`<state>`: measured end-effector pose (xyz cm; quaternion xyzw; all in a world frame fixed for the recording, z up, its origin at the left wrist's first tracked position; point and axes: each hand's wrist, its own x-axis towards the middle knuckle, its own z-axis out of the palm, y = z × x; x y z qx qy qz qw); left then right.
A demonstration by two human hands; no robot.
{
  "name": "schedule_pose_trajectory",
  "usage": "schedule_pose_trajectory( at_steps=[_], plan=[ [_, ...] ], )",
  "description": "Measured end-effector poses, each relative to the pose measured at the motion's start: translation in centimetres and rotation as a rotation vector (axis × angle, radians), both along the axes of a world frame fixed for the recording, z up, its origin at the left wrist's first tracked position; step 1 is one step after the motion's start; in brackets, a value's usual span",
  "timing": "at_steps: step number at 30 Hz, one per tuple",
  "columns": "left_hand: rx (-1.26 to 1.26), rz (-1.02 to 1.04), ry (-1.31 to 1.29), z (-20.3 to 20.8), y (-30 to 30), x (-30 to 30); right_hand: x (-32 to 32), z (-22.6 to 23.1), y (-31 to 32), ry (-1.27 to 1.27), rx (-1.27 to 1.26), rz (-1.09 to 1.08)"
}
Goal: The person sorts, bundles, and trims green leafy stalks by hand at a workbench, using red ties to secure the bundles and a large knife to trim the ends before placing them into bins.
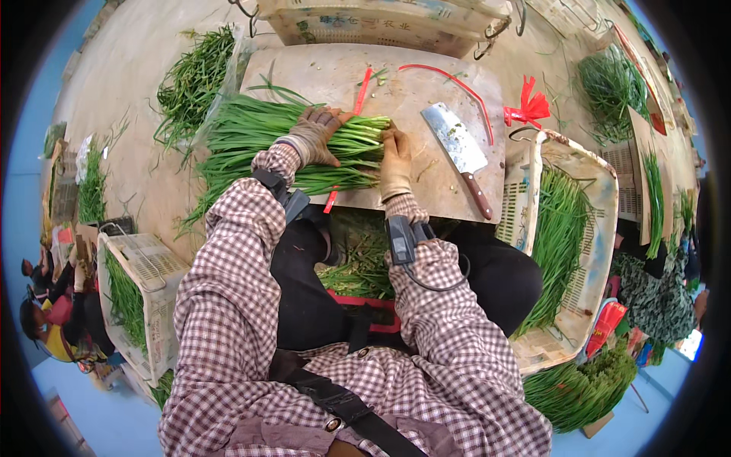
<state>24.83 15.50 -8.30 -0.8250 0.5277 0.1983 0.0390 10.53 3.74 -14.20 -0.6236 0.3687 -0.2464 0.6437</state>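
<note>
A thick bunch of garlic chives [255, 137] lies across a board [320, 68], green leaves to the left and pale stalk ends to the right. My left hand [316, 137], in a worn glove, grips the bunch from above, its fingers on the far side and its thumb on the near side. At the stalk ends, my gloved right hand [396, 160] has its fingers curled against the stalks. A red strip [363, 91] runs under the bunch, its other end showing at the board's near edge. Right of my right hand lies a cleaver [457, 141] with a wooden handle, its blade flecked with green.
Another red strip [464, 87] lies on the board. A crate of chives [563, 236] stands at right, with red ties [528, 105] at its far corner. Another crate [156, 266] is at left, a pale crate [373, 23] beyond the board. Loose chives [199, 80] lie far left. People work at far left.
</note>
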Motion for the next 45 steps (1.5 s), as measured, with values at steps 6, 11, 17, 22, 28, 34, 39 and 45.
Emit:
schedule_pose_trajectory(
  at_steps=[6, 11, 17, 22, 28, 34, 39, 45],
  plan=[
    [-0.008, -0.013, -0.052, 0.2, 0.9, -0.8, -6.2, -0.2, -3.2, 0.036, -0.184, -0.100],
    [0.132, 0.067, -0.125, 0.9, 1.0, -2.8, -9.1, 2.3, 1.9, 0.427, -0.858, 0.251],
    [0.151, 0.076, -0.201, 0.8, 1.6, -4.2, -8.3, -1.3, 1.1, 0.321, -0.605, 0.047],
    [0.170, 0.060, -0.188, 0.9, 0.8, -3.5, -11.8, -0.6, -2.1, -0.106, -0.043, 0.010],
    [0.131, 0.035, -0.197, 0.2, 1.0, -3.0, -5.6, 0.6, -0.8, 0.295, -0.162, 0.147],
    [0.120, 0.058, -0.184, 0.0, 1.2, -3.0, -4.8, -1.4, -2.2, 0.255, -0.207, -0.143],
    [0.135, 0.059, -0.147, -0.6, 0.5, -2.4, -7.3, 2.2, 0.4, 0.118, -0.653, 0.266],
    [0.101, 0.080, -0.141, -0.6, 0.6, -2.6, -3.2, 1.0, 1.6, 0.496, -0.932, 0.581]
  ],
)
